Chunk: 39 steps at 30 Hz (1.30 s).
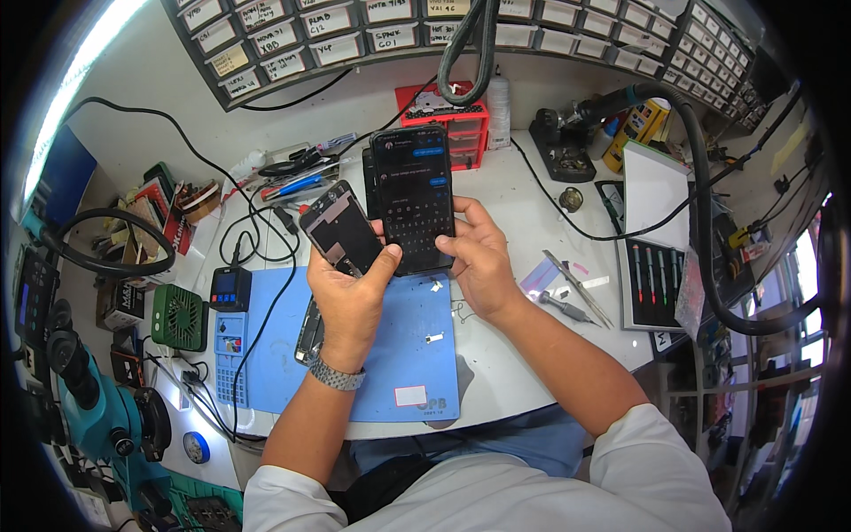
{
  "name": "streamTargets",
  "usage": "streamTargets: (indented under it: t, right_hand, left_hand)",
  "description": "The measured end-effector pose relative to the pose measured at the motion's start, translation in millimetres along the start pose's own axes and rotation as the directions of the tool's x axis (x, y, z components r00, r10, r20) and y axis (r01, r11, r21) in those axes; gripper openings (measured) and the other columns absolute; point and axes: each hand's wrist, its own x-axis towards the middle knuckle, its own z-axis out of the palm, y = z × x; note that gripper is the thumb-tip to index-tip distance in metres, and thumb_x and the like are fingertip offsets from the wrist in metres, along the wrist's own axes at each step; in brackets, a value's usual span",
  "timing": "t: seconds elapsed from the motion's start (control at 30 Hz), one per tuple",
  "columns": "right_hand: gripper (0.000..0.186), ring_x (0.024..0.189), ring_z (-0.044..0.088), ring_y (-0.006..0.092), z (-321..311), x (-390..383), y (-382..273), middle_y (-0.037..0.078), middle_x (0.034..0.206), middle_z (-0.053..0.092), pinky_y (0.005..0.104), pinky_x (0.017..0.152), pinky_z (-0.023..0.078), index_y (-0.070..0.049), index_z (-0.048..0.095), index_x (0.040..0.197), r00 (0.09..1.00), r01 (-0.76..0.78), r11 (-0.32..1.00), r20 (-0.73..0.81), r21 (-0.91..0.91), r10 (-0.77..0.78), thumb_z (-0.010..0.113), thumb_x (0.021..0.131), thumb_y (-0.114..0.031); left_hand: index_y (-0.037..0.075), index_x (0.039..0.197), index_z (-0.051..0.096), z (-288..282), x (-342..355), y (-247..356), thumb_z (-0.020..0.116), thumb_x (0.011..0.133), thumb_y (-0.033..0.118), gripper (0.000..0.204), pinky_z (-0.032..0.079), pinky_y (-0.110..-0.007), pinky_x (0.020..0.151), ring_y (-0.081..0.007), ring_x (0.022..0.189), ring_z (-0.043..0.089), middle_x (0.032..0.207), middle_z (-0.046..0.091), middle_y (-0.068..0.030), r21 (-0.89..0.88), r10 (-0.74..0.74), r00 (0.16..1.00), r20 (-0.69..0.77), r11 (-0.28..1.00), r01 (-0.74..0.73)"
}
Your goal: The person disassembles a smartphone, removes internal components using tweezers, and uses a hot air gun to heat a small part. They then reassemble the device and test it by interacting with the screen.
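Observation:
My left hand (348, 306), with a metal-banded watch on its wrist, grips a detached phone screen (340, 227), its dark back with grey patches facing up. The left thumb also lies at the lower left edge of a black smartphone (413, 188). My right hand (483, 266) wraps round that phone's lower right side, its thumb over the display. A dark chat page with a keyboard is lit there. Behind the smartphone's left side a dark flat edge shows; I cannot tell what it is. Partly hidden beneath my left wrist, an opened phone body (309, 335) lies on the blue mat (403, 346).
Right of the mat lie tweezers (578, 288) and a grey pen-like tool (567, 307), near a screwdriver set (651, 279). A red drawer box (465, 142) stands behind the phone. Left are a green fan (180, 316), loose cables and a teal microscope (97, 399).

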Motion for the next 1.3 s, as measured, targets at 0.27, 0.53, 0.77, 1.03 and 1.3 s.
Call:
streamTargets:
  t: [0.27, 0.53, 0.77, 1.03, 1.3]
  right_hand:
    - [0.044, 0.119, 0.071, 0.0232, 0.7, 0.8, 3.2, 0.021, 0.13, 0.071, 0.0374, 0.105, 0.056, 0.003, 0.047, 0.146, 0.999, 0.015, 1.0, -0.033, -0.008, -0.016, 0.052, 0.102, -0.002]
    - [0.046, 0.115, 0.072, 0.0184, 9.9, -2.5, 0.6, 0.019, 0.125, 0.073, 0.0338, 0.103, 0.056, 0.003, 0.048, 0.143, 0.995, 0.052, 0.984, -0.071, -0.173, -0.065, 0.068, 0.102, 0.0]
    - [0.048, 0.114, 0.073, 0.0187, 8.2, -0.6, 5.4, 0.021, 0.123, 0.074, 0.0331, 0.103, 0.058, 0.007, 0.044, 0.141, 0.991, 0.102, 0.962, -0.064, -0.252, -0.121, 0.072, 0.102, -0.001]
    - [0.049, 0.115, 0.073, 0.0193, 7.3, -0.5, 5.9, 0.022, 0.124, 0.074, 0.033, 0.102, 0.059, 0.007, 0.043, 0.141, 0.99, 0.114, 0.956, -0.046, -0.27, -0.131, 0.072, 0.103, -0.003]
    - [0.047, 0.113, 0.074, 0.0194, 8.1, -0.3, 5.0, 0.022, 0.123, 0.074, 0.0328, 0.101, 0.059, 0.006, 0.044, 0.141, 0.991, 0.105, 0.962, -0.056, -0.25, -0.122, 0.071, 0.103, -0.003]
  left_hand:
    - [0.0, 0.122, 0.066, 0.8, 0.8, -2.3, 0.082, 0.091, -0.006, 0.036, 0.063, -0.029, 0.088, -0.0142, 0.097, 0.074, 0.113, 0.076, -0.0092, 0.073, 0.03, 0.999, -0.027, 0.997, -0.028]
    - [-0.001, 0.121, 0.067, 2.2, -0.1, 0.9, 0.083, 0.09, -0.006, 0.036, 0.064, -0.029, 0.087, -0.0155, 0.097, 0.075, 0.112, 0.077, -0.0102, 0.062, 0.037, 0.999, 0.011, 0.997, -0.038]
    - [0.0, 0.122, 0.066, 2.5, -0.3, 1.0, 0.083, 0.089, -0.006, 0.038, 0.064, -0.03, 0.088, -0.0166, 0.097, 0.076, 0.112, 0.077, -0.0106, 0.063, 0.023, 0.999, 0.031, 0.998, -0.025]
    - [0.0, 0.122, 0.066, 2.1, 0.1, 0.7, 0.084, 0.088, -0.007, 0.04, 0.064, -0.031, 0.089, -0.0171, 0.098, 0.076, 0.113, 0.077, -0.0104, 0.057, 0.003, 1.0, 0.03, 0.998, -0.005]
    - [0.0, 0.123, 0.066, 2.3, -0.4, -0.5, 0.083, 0.088, -0.007, 0.039, 0.064, -0.031, 0.089, -0.0169, 0.099, 0.076, 0.114, 0.076, -0.0105, 0.029, 0.019, 1.0, 0.023, 0.999, -0.02]
